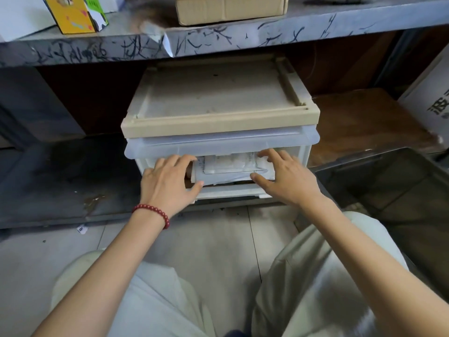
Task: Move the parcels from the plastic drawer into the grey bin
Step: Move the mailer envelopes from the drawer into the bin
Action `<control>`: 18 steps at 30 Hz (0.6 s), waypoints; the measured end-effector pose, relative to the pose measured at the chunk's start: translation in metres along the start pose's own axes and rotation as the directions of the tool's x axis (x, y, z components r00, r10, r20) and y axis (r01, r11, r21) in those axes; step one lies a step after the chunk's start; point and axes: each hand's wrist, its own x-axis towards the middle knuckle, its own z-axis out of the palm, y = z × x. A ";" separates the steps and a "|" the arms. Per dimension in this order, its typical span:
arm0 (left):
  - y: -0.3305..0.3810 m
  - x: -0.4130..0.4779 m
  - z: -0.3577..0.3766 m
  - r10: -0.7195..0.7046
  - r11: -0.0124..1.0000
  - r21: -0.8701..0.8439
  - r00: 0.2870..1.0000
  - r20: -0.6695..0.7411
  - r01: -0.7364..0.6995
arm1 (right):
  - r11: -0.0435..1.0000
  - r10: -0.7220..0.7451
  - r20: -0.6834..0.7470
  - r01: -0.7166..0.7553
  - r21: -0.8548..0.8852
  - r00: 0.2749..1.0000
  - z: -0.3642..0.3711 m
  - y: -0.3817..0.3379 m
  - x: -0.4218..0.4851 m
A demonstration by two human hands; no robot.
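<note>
Head view: both hands reach into the front of the plastic drawer [218,145], a translucent unit under a beige top [218,98] on the low shelf. Left hand [167,181], red bead bracelet [155,211] at the wrist, has its fingers curled over the left end of a white parcel [230,167]; its thumb [198,184] is tucked under the parcel's lower left corner. Right hand [284,178] is spread wider: its fingertips [263,154] are bent onto the parcel's upper right edge, and its thumb [255,177] presses the lower edge, so the right end sits between them. The parcel lies flat inside the drawer, just below the translucent lip, on top of other white wrapping. Grey bin [364,162] stands on the floor to the right, apart from both hands.
</note>
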 end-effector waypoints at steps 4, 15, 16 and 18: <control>-0.001 0.034 0.000 -0.014 1.000 0.004 0.999 0.036 0.014 | 1.000 0.023 0.039 -0.024 0.012 0.999 -0.001 -0.001 0.030; -0.002 0.066 0.008 -0.011 1.000 -0.026 0.999 -0.047 0.010 | 0.994 0.091 -0.028 -0.089 0.058 0.995 0.007 -0.001 0.058; -0.003 0.062 0.011 -0.003 1.000 -0.019 0.999 -0.055 0.002 | 0.995 0.084 -0.024 -0.082 0.054 0.996 0.010 0.001 0.054; -0.006 0.053 0.018 0.008 1.000 0.001 0.999 -0.039 -0.007 | 0.996 0.078 -0.013 -0.077 0.046 0.997 0.016 0.007 0.046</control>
